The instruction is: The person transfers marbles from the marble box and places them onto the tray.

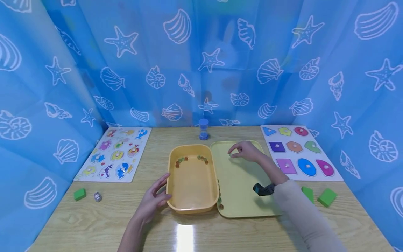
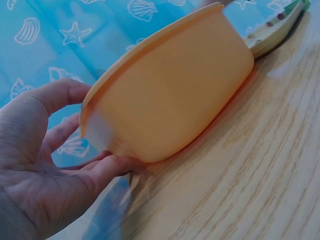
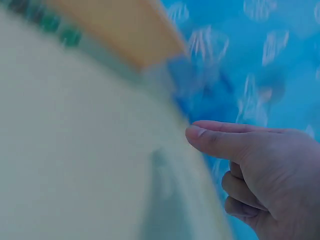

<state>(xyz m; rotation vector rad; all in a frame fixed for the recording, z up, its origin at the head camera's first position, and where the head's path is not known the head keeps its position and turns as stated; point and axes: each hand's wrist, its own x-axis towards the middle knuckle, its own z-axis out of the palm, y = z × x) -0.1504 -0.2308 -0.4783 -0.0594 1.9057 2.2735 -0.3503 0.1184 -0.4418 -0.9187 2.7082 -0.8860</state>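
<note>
Fingers of the left hand lie straight and relaxed against the near-left corner of the orange tub, thumb up by the rim; in the left wrist view they touch the wall low down rather than curl round it. The right hand hovers over the far part of the yellow-green tray, its grip narrowed to thumb and forefinger around what looks like a small bead, too small and blurred to tell whether it is actually pinched. The tub sits just left of the tray, walls touching, long axes both running away from the person. More beads line the tub's far end, so the tub lies left of the right hand, which is the nearer one to that bead. Both stand mid-tabletop.
</note>
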